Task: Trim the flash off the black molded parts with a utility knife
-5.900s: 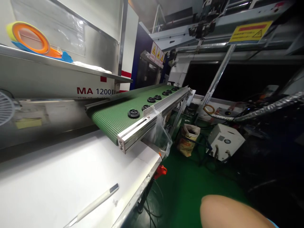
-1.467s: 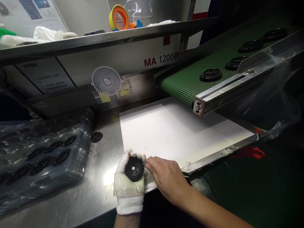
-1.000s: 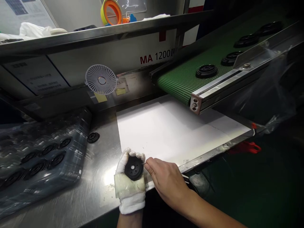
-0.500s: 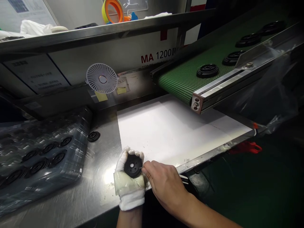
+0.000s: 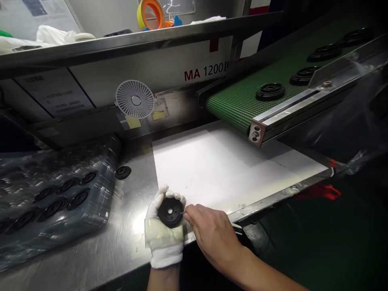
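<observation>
In the gloved left hand (image 5: 165,232), a black disc (image 5: 164,214) is gripped at the white sheet's (image 5: 212,161) near-left corner; at its right rim, a thin tip (image 5: 182,212), pinched by the bare right hand (image 5: 212,228), is pointed leftward; left of the sheet, another disc (image 5: 123,172) is seen

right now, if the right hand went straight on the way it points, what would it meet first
Most likely the black disc cupped in the gloved left hand: the thin tool pinched in the right hand points at its rim. Depth is unclear, so tool and disc may already touch.
</observation>
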Demonstrator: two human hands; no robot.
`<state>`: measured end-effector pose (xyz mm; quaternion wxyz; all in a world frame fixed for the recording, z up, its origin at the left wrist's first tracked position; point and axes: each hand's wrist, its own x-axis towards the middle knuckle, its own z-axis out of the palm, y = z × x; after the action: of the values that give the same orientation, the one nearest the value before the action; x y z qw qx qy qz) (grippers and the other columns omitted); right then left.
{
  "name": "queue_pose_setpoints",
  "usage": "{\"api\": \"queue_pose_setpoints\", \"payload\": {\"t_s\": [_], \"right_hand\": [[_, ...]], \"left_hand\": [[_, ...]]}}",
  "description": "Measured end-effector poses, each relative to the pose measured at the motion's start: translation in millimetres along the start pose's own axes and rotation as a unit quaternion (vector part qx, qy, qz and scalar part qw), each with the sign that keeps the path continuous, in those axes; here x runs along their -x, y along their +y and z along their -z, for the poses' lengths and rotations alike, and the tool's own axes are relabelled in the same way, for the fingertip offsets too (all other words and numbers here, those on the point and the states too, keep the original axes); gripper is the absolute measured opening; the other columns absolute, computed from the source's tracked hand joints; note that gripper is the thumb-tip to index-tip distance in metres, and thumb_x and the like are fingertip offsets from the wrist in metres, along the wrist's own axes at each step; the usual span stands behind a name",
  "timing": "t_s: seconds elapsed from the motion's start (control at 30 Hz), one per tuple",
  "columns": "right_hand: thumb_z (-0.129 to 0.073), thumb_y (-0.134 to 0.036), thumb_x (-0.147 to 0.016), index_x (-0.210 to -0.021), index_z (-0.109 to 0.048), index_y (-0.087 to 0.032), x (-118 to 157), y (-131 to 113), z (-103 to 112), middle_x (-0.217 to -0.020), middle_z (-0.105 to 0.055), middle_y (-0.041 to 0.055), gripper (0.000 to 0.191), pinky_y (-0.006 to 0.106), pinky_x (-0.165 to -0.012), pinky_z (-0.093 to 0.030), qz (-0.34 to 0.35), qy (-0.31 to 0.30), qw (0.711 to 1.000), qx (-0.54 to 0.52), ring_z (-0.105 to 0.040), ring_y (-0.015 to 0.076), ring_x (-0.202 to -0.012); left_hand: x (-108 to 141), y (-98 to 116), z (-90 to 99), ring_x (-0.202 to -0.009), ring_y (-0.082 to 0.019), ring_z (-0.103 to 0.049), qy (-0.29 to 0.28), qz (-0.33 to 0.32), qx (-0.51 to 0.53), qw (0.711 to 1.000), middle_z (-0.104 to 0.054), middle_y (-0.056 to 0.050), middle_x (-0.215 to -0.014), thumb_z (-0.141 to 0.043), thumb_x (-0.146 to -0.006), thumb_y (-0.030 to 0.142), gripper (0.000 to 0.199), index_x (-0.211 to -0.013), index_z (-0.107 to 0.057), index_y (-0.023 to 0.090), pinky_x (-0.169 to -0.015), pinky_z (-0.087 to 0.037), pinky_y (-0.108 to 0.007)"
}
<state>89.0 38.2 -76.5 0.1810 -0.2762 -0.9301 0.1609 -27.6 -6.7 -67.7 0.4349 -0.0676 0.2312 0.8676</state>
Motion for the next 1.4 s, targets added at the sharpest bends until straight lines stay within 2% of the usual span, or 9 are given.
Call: {"api": "queue_pose_setpoints", "payload": {"t_s": [0.17,0.37,0.53,0.67,0.87,1.03,1.2,1.3,1.4], "right_hand": [[-0.041,-0.026,-0.098,-0.083,-0.051,-0.024,4.5,-11.4,-5.3,-0.073,-0.057,-0.0010,0.018,0.030,-0.056,-0.023,0.004,-0.008,1.000,-0.006,-0.053,0.0183,-0.063],[-0.040,-0.025,-0.099,-0.084,-0.051,-0.023,-2.9,-2.7,1.9,-0.074,-0.057,-0.0007,0.019,0.030,-0.056,-0.023,0.013,0.007,1.000,-0.016,-0.051,0.0173,-0.062],[-0.038,-0.025,-0.099,-0.084,-0.051,-0.022,0.0,-3.7,-1.4,-0.075,-0.057,0.0002,0.020,0.029,-0.057,-0.022,-0.004,0.004,1.000,-0.013,-0.052,0.0177,-0.065],[-0.039,-0.022,-0.098,-0.083,-0.050,-0.023,4.4,-11.7,-8.2,-0.072,-0.055,-0.0007,0.019,0.030,-0.056,-0.020,0.005,0.014,1.000,-0.016,-0.050,0.0176,-0.062],[-0.040,-0.023,-0.098,-0.081,-0.048,-0.023,-0.6,-5.5,-4.9,-0.072,-0.054,-0.0016,0.019,0.030,-0.056,-0.021,0.022,0.020,0.999,-0.038,-0.048,0.0167,-0.061],[-0.035,-0.028,-0.101,-0.082,-0.048,-0.023,-1.2,-2.1,-4.5,-0.072,-0.054,-0.0011,0.023,0.030,-0.057,-0.022,0.000,0.017,1.000,-0.023,-0.049,0.0172,-0.063],[-0.037,-0.023,-0.098,-0.082,-0.048,-0.024,5.4,-13.4,-14.0,-0.070,-0.053,-0.0014,0.020,0.031,-0.056,-0.019,0.008,0.012,1.000,-0.016,-0.048,0.0179,-0.061],[-0.038,-0.024,-0.098,-0.082,-0.048,-0.024,5.9,-15.3,-15.1,-0.071,-0.053,-0.0016,0.019,0.031,-0.057,-0.019,0.015,0.016,1.000,-0.022,-0.048,0.0181,-0.063],[-0.036,-0.024,-0.099,-0.081,-0.048,-0.023,3.4,-9.6,-10.2,-0.072,-0.054,-0.0016,0.022,0.031,-0.057,-0.020,0.025,0.022,0.999,-0.040,-0.048,0.0171,-0.062]], "left_hand": [[-7.9,-1.8,-3.1,-0.062,-0.008,-0.057,0.054,-0.024,0.024,0.998,-0.058,0.003,-0.065,-0.058,-0.081,0.013,0.008,-0.082,-0.064,0.017,-0.073,-0.052,-0.027],[5.6,5.3,-4.6,-0.090,-0.024,-0.062,-0.006,0.029,-0.051,0.998,-0.065,-0.009,-0.090,-0.054,-0.076,0.020,0.036,-0.112,-0.062,0.017,-0.084,-0.050,-0.046],[-1.1,2.0,-8.8,-0.064,-0.011,-0.057,0.025,-0.007,-0.011,1.000,-0.056,-0.001,-0.068,-0.054,-0.079,0.015,0.015,-0.091,-0.063,0.017,-0.068,-0.052,-0.029],[-6.0,-1.9,-9.9,-0.062,-0.008,-0.057,0.066,-0.061,0.008,0.996,-0.056,0.003,-0.066,-0.055,-0.082,0.011,0.013,-0.090,-0.063,0.018,-0.074,-0.053,-0.028],[5.1,6.9,0.8,-0.096,-0.027,-0.061,-0.006,0.018,-0.051,0.999,-0.065,-0.011,-0.098,-0.056,-0.076,0.020,0.043,-0.118,-0.058,0.018,-0.084,-0.051,-0.047],[5.4,6.6,-6.2,-0.065,-0.014,-0.059,0.036,-0.031,-0.025,0.999,-0.059,-0.003,-0.068,-0.056,-0.077,0.015,0.026,-0.102,-0.064,0.015,-0.068,-0.053,-0.031],[0.9,0.2,-13.1,-0.059,-0.009,-0.055,0.109,-0.066,0.009,0.992,-0.056,0.002,-0.064,-0.057,-0.080,0.011,0.015,-0.092,-0.065,0.017,-0.064,-0.053,-0.027],[2.2,2.6,-5.6,-0.070,-0.012,-0.060,0.083,-0.082,-0.009,0.993,-0.061,0.000,-0.073,-0.057,-0.079,0.011,0.024,-0.101,-0.064,0.018,-0.076,-0.054,-0.031],[4.7,8.3,4.8,-0.093,-0.026,-0.061,0.010,0.006,-0.038,0.999,-0.065,-0.011,-0.096,-0.057,-0.076,0.019,0.039,-0.115,-0.061,0.017,-0.081,-0.052,-0.044]]}}
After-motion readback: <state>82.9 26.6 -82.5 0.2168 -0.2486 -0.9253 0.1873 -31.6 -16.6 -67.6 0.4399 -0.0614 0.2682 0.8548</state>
